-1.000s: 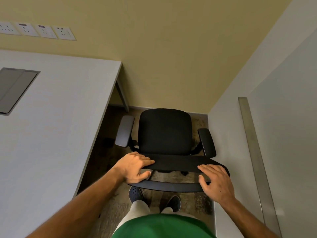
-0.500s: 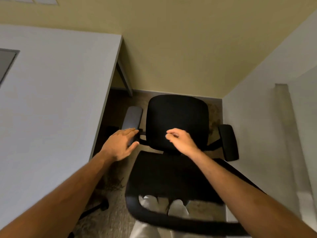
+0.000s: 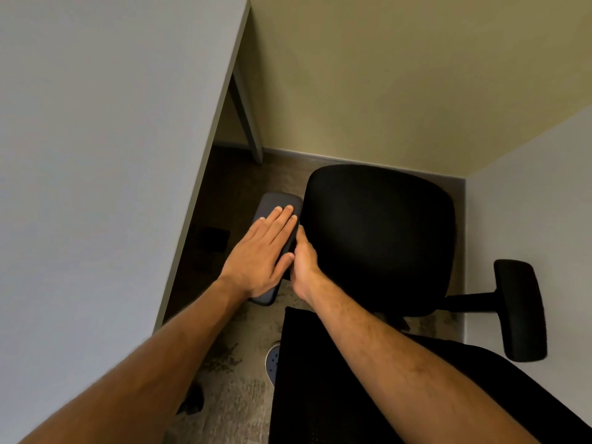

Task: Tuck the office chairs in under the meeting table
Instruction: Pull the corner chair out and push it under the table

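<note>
A black office chair (image 3: 378, 232) stands in the corner beside the white meeting table (image 3: 105, 161), its seat facing the yellow wall and its backrest (image 3: 320, 379) below me. My left hand (image 3: 259, 254) lies flat on top of the chair's left armrest (image 3: 280, 203), thumb hooked over its inner edge. My right hand (image 3: 304, 261) grips the same armrest from the inner side, fingers tucked under it and hidden. The right armrest (image 3: 520, 309) sticks out toward the white wall.
The table's edge and grey leg (image 3: 248, 123) are just left of the chair. A yellow wall (image 3: 384, 75) closes the far side and a white wall (image 3: 528, 203) the right. My shoe (image 3: 274, 363) shows on the mottled carpet.
Both hands left the backrest top and reached forward. The left hand now rests on the left armrest, and the right hand has moved from the seat area onto that armrest.
</note>
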Demonstrator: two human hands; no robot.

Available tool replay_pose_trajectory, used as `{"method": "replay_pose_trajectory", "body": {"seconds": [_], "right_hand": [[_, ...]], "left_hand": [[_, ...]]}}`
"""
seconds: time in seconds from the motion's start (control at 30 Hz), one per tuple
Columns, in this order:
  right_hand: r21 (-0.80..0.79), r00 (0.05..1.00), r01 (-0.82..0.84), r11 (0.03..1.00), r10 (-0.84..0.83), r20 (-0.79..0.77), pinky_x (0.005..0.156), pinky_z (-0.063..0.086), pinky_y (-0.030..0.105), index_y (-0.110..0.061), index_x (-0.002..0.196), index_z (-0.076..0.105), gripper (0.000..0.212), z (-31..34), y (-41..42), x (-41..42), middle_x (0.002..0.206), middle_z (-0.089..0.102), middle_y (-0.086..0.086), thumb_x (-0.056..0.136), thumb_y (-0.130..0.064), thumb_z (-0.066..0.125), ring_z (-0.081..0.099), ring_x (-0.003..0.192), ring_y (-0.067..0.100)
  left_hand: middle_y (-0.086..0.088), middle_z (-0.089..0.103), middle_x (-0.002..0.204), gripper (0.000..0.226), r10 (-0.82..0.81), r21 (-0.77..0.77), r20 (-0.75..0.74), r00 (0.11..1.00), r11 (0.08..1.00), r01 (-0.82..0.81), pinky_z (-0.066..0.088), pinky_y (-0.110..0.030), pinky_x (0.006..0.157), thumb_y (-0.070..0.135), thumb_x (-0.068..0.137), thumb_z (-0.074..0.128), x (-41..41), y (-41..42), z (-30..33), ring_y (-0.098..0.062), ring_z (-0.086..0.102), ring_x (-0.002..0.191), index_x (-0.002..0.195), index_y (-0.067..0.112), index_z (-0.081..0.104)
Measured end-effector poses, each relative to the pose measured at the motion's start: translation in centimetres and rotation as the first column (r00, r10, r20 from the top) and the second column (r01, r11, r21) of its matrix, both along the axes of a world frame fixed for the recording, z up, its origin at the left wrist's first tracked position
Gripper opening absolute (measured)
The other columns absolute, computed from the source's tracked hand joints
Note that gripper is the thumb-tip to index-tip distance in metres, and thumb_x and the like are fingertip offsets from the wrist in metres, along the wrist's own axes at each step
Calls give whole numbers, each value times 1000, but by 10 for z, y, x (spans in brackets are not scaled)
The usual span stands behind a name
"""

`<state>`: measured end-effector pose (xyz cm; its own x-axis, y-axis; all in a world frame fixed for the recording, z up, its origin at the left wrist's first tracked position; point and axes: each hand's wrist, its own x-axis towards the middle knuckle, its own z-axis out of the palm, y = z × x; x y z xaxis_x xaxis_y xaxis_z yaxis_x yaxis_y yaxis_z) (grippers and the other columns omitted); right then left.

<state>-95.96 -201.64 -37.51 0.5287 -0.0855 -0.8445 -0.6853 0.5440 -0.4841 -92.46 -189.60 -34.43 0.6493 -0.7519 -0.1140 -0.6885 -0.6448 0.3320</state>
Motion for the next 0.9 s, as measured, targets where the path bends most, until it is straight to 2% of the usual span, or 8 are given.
{"method": "replay_pose_trajectory", "body": {"seconds": [0.1,0.23,0.4,0.5,0.63,0.7,0.8,0.9], "right_hand": [[-10,998,45,999,-45,-32,108,45,44,-27,129,64,53,-3,-1,8,128,67,2,99,-62,38,61,117,19],[-67,996,-5,998,-2,-93,87,52,35,-35,99,69,47,-7,-4,12,101,72,-6,98,-67,35,65,95,12],[-88,974,-108,990,88,-208,87,45,35,-23,137,56,60,-39,-4,3,134,60,3,101,-63,29,56,108,18],[-94,959,-179,979,153,-239,77,45,31,-21,144,50,62,-54,-6,-3,145,54,7,102,-61,28,53,126,23],[-121,940,-322,939,302,-158,111,39,41,-24,148,44,61,-30,-21,-6,151,48,4,102,-61,30,45,138,21],[-232,888,-459,857,444,-118,113,36,39,-26,144,50,55,4,-43,-14,146,53,-1,101,-58,38,46,135,17],[-523,782,-577,627,610,-131,106,40,30,-27,133,60,43,85,-103,-52,133,63,-3,98,-50,51,55,126,14],[-683,671,-640,352,689,-274,103,42,30,-21,137,58,45,162,-170,-112,135,63,5,98,-44,55,56,126,21]], "left_hand": [[-4,2,167,66,0,3,-2,1000,1000,0,7,-41,124,45,105,30,2,0,1,-16,-5,152,159,14,8],[-4,3,167,66,14,7,-16,1000,1000,-14,8,-42,123,43,104,32,-6,2,-8,-17,-4,153,159,14,8],[-4,0,167,68,51,85,-61,997,995,-46,10,-43,123,43,103,33,-29,3,-52,-17,-7,152,159,15,5],[-2,-1,168,69,67,111,-61,996,992,-60,5,-40,124,46,103,31,-39,7,-76,-18,-4,153,159,18,3],[2,-7,167,69,36,181,-87,996,983,-19,0,-38,124,54,104,24,-34,9,-65,-14,-11,152,159,22,-2],[4,-14,165,69,38,243,-149,988,970,0,-5,-36,122,56,102,21,-27,6,-45,-11,-20,149,157,24,-7],[3,-7,166,69,-7,283,-181,984,957,59,-15,-29,117,56,102,20,-32,-5,18,-10,-17,148,158,22,-1],[0,8,167,66,-118,273,-202,972,947,171,-3,-31,121,53,103,26,-55,-18,94,-14,2,152,159,21,10]]}}
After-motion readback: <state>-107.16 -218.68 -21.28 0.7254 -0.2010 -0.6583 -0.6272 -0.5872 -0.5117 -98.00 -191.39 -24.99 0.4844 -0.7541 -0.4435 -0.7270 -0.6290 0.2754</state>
